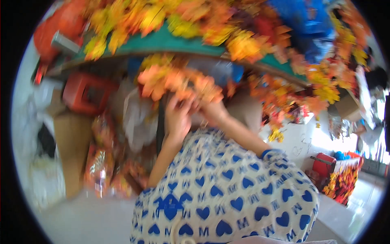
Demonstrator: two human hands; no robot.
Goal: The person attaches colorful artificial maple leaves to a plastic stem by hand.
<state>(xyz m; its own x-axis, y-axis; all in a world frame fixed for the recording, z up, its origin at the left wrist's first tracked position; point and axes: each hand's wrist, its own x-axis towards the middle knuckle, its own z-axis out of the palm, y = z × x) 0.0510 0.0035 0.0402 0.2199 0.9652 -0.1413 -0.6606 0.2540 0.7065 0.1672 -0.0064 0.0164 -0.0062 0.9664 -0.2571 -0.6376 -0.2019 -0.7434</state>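
Both my hands meet in front of my apron, just short of the table edge. A spray of orange artificial maple leaves (pixel 178 83) stands up out of them, some yellow ones behind. My left hand (pixel 178 116) is closed, its thumb and fingers pinched at the base of the leaves. From the other side my right hand (pixel 213 112) comes in, its fingers also closed on the leaves. The fingertips blur together, and the leaves partly cover them, so the stem they pinch is hidden.
The green table (pixel 162 40) ahead is heaped with yellow and orange leaves. A blue plastic bag (pixel 306 28) lies on it at the right. Left are a red stool (pixel 87 93), a cardboard box (pixel 72 150) and bagged leaves (pixel 99 166). A leaf-filled box (pixel 343 179) stands right.
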